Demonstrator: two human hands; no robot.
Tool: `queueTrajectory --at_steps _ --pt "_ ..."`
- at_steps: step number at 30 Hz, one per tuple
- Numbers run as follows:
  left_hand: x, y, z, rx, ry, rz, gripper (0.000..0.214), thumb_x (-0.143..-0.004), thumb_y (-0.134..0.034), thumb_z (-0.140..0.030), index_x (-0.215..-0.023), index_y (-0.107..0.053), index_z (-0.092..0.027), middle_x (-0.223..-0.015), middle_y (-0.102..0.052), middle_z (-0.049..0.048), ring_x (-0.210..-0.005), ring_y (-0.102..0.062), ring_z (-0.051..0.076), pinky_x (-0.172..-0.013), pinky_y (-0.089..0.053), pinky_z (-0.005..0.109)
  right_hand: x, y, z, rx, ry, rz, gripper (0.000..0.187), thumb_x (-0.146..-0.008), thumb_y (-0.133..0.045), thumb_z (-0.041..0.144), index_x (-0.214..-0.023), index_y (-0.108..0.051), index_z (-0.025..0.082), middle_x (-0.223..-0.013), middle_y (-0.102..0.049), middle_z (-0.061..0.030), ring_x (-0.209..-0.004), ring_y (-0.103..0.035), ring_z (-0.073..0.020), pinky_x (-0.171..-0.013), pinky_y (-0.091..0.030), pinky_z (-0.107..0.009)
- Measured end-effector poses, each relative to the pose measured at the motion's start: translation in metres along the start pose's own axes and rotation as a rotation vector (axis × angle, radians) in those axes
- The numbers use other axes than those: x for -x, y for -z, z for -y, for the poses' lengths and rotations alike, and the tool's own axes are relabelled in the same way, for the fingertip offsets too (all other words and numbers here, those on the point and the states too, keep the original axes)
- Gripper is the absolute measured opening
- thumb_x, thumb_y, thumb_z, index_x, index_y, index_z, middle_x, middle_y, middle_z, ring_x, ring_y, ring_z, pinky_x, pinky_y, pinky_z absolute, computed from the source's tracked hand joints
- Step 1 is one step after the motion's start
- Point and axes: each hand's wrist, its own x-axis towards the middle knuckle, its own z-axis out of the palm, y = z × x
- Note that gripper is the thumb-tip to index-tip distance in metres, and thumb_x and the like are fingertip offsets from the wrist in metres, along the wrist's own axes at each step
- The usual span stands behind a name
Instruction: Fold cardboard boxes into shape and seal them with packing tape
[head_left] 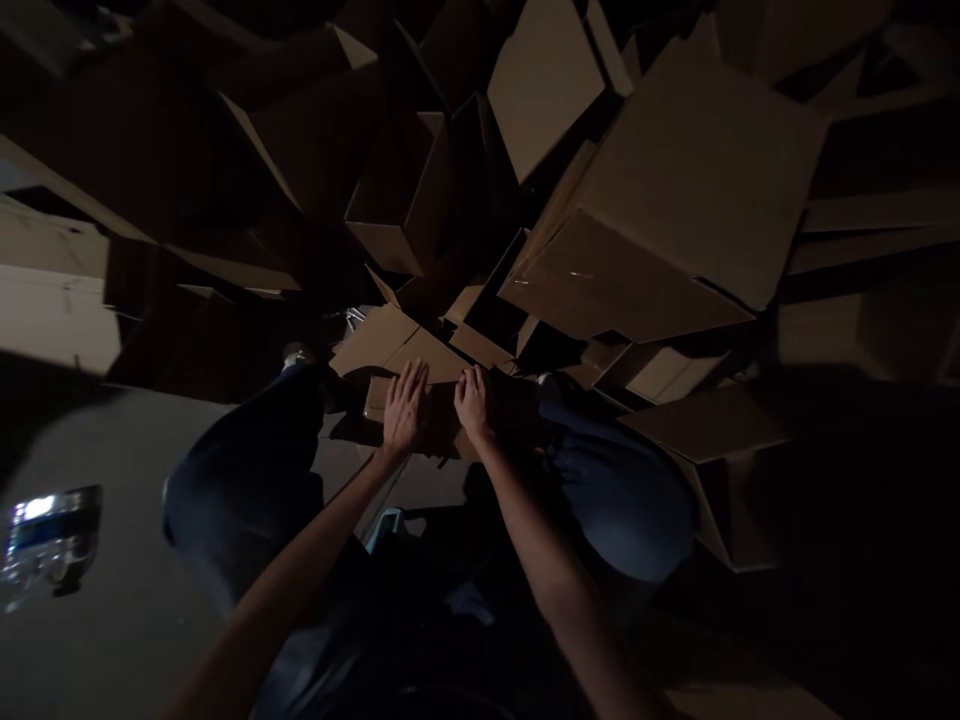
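Between my knees lies a cardboard box (379, 340), partly flattened, with a seam across its upper panel. My left hand (405, 405) rests on it with the palm down and the fingers stretched out. To the right, my right hand (472, 400) has its fingers curled at the edge of the same cardboard. Whether they grip the edge is hard to make out in the dim light. A smaller cardboard flap (376, 398) shows just left of my left hand.
Many empty cardboard boxes are heaped ahead, among them a large box (697, 180) and a narrow open box (405, 200). Another open box (720, 450) stands beside my right knee. A clear plastic bottle (52, 545) lies on the grey floor (135, 620) at left.
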Motion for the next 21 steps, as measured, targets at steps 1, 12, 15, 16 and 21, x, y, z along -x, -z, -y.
queueTrajectory --at_steps 1,12,15,16,21 --pt "0.012 -0.001 -0.005 -0.015 -0.043 0.030 0.059 -0.100 -0.035 -0.027 -0.158 -0.038 -0.017 -0.166 -0.033 0.0116 -0.157 -0.021 0.026 -0.127 -0.017 0.047 0.002 -0.001 -0.002 0.001 0.000 -0.004 0.038 -0.102 -0.031 0.022 -0.112 -0.066 0.012 -0.128 -0.062 -0.0187 -0.118 -0.058 -0.0265 -0.104 -0.044 -0.040" --pt "0.090 -0.009 -0.008 -0.018 -0.090 0.107 0.075 -0.100 -0.045 -0.044 -0.165 -0.018 -0.017 -0.167 -0.026 0.0179 -0.157 -0.017 0.031 -0.126 -0.016 0.054 0.017 0.000 -0.015 -0.049 0.074 -0.067 0.038 -0.102 -0.027 0.025 -0.101 -0.064 0.016 -0.102 -0.063 -0.0136 -0.099 -0.057 -0.0242 -0.092 -0.045 -0.037" --pt "0.086 -0.010 -0.001 -0.010 -0.070 0.092 0.076 -0.101 -0.043 -0.050 -0.165 -0.018 -0.018 -0.168 -0.024 0.0172 -0.158 -0.015 0.030 -0.126 -0.015 0.053 0.016 0.005 -0.009 -0.154 0.114 -0.112 0.041 -0.103 -0.025 0.027 -0.105 -0.064 0.015 -0.109 -0.064 -0.0145 -0.105 -0.059 -0.0227 -0.097 -0.045 -0.036" --pt "0.084 -0.010 0.001 -0.008 -0.057 0.088 0.076 -0.101 -0.043 -0.051 -0.165 -0.019 -0.018 -0.168 -0.024 0.0169 -0.157 -0.015 0.030 -0.126 -0.015 0.053 0.015 0.008 -0.006 -0.196 0.137 -0.150 0.042 -0.104 -0.024 0.028 -0.108 -0.064 0.015 -0.113 -0.065 -0.0147 -0.110 -0.058 -0.0224 -0.101 -0.044 -0.036" --pt "0.073 -0.010 0.011 -0.003 0.010 0.071 0.066 -0.102 -0.041 -0.047 -0.161 -0.031 -0.020 -0.165 -0.030 0.0158 -0.156 -0.024 0.030 -0.125 -0.018 0.055 0.018 0.024 -0.011 -0.250 -0.043 -0.335 0.050 -0.102 -0.032 0.045 -0.129 -0.057 0.011 -0.131 -0.061 -0.0194 -0.127 -0.053 -0.0266 -0.110 -0.039 -0.042"
